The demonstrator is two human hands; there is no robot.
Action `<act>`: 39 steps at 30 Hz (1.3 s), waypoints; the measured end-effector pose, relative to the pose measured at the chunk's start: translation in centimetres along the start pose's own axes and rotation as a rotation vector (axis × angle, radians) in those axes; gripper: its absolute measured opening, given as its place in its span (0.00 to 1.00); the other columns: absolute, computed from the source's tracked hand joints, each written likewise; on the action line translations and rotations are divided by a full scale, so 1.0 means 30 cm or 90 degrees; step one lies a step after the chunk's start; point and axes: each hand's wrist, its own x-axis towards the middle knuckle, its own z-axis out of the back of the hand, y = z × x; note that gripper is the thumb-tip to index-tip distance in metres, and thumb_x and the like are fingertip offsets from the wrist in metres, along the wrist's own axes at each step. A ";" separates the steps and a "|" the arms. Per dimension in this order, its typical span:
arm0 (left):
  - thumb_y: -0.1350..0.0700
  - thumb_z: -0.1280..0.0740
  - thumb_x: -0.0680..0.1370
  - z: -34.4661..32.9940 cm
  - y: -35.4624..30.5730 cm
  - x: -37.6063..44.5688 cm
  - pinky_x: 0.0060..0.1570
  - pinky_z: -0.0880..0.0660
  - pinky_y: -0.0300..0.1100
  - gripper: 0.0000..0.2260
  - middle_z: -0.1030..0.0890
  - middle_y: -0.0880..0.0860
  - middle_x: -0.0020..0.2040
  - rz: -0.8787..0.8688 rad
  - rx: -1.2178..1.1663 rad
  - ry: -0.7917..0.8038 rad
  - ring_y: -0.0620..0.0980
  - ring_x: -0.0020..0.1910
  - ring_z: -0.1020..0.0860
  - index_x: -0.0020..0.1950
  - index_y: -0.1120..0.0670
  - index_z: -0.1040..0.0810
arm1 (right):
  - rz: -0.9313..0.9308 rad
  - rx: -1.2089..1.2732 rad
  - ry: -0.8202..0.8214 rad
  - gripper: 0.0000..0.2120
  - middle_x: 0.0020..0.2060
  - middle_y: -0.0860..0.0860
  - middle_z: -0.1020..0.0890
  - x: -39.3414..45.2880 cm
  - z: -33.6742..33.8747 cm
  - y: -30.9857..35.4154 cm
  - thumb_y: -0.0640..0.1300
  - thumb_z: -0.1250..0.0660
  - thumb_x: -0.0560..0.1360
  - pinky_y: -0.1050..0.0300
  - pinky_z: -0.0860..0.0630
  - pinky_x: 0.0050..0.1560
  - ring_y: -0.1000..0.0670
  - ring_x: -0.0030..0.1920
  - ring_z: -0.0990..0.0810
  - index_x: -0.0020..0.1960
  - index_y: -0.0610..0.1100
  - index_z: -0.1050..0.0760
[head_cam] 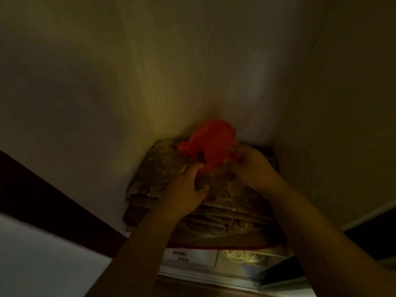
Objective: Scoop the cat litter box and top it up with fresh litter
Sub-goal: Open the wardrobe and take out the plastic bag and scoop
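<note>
In the dim corner, both hands reach up to a crumpled orange plastic bag [211,142] that sits on top of a stack of folded patterned cloths [162,168], pushed back against the wall [150,71]. The right hand [250,163] is nearer, its fingers curled into the bag's right side in what looks like a pinch; the left hand [188,189] curls at the bag's lower edge, though whether it holds plastic or cloth I cannot tell. The bag lies just beyond the fingertips, bunched with no clear long axis. No litter box shows here. Likely the bag is meant for the scoopings.
</note>
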 end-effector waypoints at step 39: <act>0.57 0.30 0.76 0.264 -0.113 -0.163 0.57 0.27 0.41 0.23 0.26 0.44 0.63 -0.186 -0.100 -0.096 0.45 0.61 0.24 0.70 0.46 0.28 | -0.022 -0.119 -0.240 0.56 0.80 0.51 0.49 -0.468 -0.102 0.242 0.74 0.30 0.64 0.37 0.39 0.75 0.44 0.79 0.47 0.81 0.59 0.55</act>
